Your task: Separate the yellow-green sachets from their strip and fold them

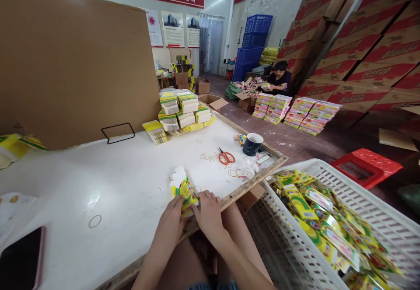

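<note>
Between my two hands, at the table's near edge, is a small yellow and green printed carton (186, 190) with white flaps sticking out at its far end. My left hand (173, 216) grips its left side with bent fingers. On the carton's right side, my right hand (207, 211) has thumb and fingers closed against it. Part of the carton's near end is hidden by my fingers. Stacked bundles of flat yellow and white cartons (185, 110) stand farther back on the white table (124, 193).
Red-handled scissors (226, 156), a dark mug (252, 144) and rubber bands (234, 173) lie at the right. A white basket (316, 164) full of packets (324, 220) stands beside the table. A phone (22, 257) lies front left. A co-worker (278, 80) sits among boxes (361, 69) behind.
</note>
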Tool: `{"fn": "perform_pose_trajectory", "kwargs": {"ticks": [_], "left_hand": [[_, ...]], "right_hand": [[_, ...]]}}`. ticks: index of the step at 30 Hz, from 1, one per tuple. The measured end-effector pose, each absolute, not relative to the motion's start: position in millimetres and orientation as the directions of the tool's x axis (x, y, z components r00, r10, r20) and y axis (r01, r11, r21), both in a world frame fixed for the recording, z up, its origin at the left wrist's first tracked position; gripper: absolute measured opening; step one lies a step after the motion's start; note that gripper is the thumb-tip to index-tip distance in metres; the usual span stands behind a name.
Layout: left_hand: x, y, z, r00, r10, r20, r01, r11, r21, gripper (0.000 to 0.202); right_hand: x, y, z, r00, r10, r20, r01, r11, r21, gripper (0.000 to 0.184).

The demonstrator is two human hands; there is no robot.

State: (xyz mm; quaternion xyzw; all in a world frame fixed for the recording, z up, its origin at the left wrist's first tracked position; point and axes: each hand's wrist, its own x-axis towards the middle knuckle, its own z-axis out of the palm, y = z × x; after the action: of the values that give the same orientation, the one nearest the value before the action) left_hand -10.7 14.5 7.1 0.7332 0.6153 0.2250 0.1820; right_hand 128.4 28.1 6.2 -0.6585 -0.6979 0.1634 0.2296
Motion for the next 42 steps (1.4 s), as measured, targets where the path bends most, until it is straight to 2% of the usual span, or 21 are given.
{"fn": "perform_pose_trajectory", "kwargs": {"ticks": [2, 5, 12, 17, 23, 28, 35, 36, 38, 40, 42], "left_hand": [[-13, 16, 13, 0.172, 0.981, 0.090, 0.819, -0.193, 0.541, 0.042], [-20, 16, 22, 0.225, 0.972, 0.064, 0.806, -0.223, 0.548, 0.025], [-22, 15, 22, 0.238, 0.968, 0.073, 0.806, -0.239, 0.542, 0.037], [-26, 19, 24, 0.296, 0.951, 0.082, 0.779, -0.291, 0.556, 0.025], [-33, 19, 22, 0.323, 0.931, 0.171, 0.731, -0.361, 0.580, 0.026], [-32, 13, 15, 0.212, 0.926, 0.313, 0.716, -0.365, 0.595, 0.031], [-21, 0, 21, 0.207, 0.873, 0.441, 0.612, -0.467, 0.638, 0.021], [-20, 0, 22, 0.138, 0.878, 0.459, 0.584, -0.446, 0.678, 0.019], [-17, 1, 25, -0.114, 0.899, 0.422, 0.446, -0.333, 0.831, 0.021], [-14, 4, 29, -0.311, 0.925, 0.217, 0.147, -0.179, 0.973, 0.032], [-11, 8, 33, -0.289, 0.957, 0.016, -0.112, -0.050, 0.992, 0.038]], "right_hand": [[131, 28, 6, -0.021, 0.992, 0.125, 0.826, 0.087, -0.557, 0.014], [137, 28, 9, -0.008, 0.987, 0.160, 0.790, 0.104, -0.604, 0.014], [144, 30, 17, 0.010, 0.984, 0.178, 0.714, 0.118, -0.690, 0.017], [146, 33, 14, -0.006, 0.989, 0.150, 0.675, 0.115, -0.729, 0.016], [149, 34, 17, -0.005, 0.994, 0.112, 0.584, 0.093, -0.806, 0.020], [146, 39, 15, 0.004, 0.999, 0.041, 0.403, 0.036, -0.914, 0.036], [138, 56, 8, -0.008, 0.998, -0.055, 0.000, -0.055, -0.999, 0.026], [138, 56, 8, -0.008, 0.998, -0.060, -0.060, -0.060, -0.996, 0.027], [138, 53, 10, -0.007, 0.997, -0.071, -0.168, -0.071, -0.983, 0.029], [139, 48, 13, -0.025, 0.996, -0.087, -0.253, -0.090, -0.963, 0.033], [140, 43, 18, -0.057, 0.993, -0.100, -0.314, -0.113, -0.943, 0.035]]}}
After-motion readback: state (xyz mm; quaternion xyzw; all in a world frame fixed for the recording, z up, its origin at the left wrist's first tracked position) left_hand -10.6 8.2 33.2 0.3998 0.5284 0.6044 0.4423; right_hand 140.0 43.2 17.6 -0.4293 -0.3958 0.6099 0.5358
